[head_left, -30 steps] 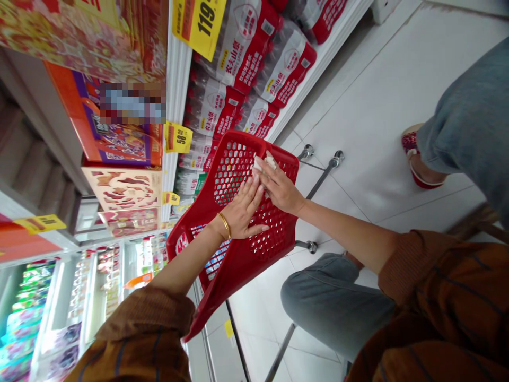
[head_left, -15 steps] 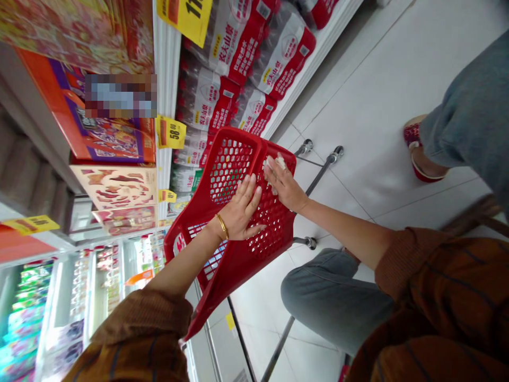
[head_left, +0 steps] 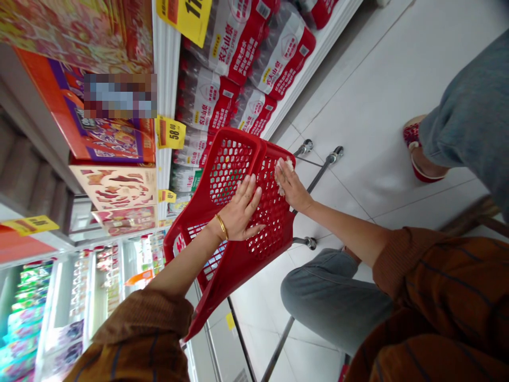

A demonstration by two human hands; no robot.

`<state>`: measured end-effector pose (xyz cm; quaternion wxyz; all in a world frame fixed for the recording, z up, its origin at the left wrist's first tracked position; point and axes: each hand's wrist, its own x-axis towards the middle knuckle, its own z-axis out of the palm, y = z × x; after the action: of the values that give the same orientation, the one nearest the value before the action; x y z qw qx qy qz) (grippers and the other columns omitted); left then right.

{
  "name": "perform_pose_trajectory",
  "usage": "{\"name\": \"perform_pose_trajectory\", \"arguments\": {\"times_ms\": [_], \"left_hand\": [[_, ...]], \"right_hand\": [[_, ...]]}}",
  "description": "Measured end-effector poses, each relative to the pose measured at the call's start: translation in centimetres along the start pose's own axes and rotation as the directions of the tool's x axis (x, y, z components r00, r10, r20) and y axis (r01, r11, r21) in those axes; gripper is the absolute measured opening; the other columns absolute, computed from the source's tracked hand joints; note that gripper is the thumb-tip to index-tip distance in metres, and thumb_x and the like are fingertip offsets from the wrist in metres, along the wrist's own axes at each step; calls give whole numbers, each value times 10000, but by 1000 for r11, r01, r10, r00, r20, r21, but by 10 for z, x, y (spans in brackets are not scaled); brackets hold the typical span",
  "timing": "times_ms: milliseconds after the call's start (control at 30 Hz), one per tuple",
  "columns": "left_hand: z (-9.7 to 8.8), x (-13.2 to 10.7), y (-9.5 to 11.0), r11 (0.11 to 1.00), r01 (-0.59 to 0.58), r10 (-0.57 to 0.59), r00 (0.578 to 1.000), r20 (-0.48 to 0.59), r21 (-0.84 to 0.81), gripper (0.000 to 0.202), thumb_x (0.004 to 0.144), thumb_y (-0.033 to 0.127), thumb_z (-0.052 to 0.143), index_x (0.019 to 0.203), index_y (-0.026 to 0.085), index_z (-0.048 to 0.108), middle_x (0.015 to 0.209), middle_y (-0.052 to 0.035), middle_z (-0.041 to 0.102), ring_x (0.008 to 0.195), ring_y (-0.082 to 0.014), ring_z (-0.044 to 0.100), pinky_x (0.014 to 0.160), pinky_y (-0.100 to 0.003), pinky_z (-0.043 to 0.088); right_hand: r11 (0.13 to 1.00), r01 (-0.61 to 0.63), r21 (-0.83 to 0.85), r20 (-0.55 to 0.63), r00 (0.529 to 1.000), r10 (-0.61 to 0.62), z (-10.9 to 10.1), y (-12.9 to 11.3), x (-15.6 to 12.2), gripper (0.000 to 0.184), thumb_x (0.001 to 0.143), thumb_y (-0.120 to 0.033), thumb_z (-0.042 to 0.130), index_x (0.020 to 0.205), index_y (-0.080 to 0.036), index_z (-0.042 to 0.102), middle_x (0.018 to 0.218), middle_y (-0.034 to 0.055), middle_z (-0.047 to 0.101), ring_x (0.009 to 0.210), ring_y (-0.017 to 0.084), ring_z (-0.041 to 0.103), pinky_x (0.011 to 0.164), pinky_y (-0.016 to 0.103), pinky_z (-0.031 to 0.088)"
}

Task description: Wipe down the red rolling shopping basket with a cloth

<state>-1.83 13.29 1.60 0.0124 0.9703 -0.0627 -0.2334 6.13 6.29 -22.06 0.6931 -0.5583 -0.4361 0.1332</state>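
Beside a supermarket shelf [head_left: 165,79], your left hand [head_left: 238,212] spreads flat, steadying a red basket [head_left: 238,265]; your right hand [head_left: 290,185], fingers together, presses a white tissue [head_left: 288,165].

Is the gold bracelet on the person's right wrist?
No, the gold bracelet is around the wrist of the left hand, which lies flat on the red basket.

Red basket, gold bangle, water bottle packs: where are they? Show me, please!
Red plastic shopping basket [head_left: 234,270]: head view, on its solid side band.
Shiny gold bangle [head_left: 221,227]: head view, on the band at the wrist.
Clear plastic-wrapped water bottle pack [head_left: 209,101]: head view, on its wrapped side.
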Motion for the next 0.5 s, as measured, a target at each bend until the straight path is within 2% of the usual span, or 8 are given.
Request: {"name": "perform_pose_trajectory", "arguments": {"times_ms": [233,500], "left_hand": [[-1,1,1,1000,-6,6,1000,-3,-4,1014,856,495,546,1518,95,-110,1569,-246,-189,1447,-441,-145,1095,-707,193],[0,-1,-2,1000,-15,15,1000,-16,2,995,855,465,550,1518,57,-70,1571,-251,-176,1452,-439,-122,1111,-685,181]], "right_hand": [[1000,24,-2,-57,998,-24,3,14,-13,643,995,-152,310,1532,-355,21,1630,-2,104,1495,205,51,1222,506,189],[999,-42,-31,-24,999,41,3,26,-32,638,985,-122,265,1541,-289,2,1634,34,43,1499,201,52,1209,513,218]]}}
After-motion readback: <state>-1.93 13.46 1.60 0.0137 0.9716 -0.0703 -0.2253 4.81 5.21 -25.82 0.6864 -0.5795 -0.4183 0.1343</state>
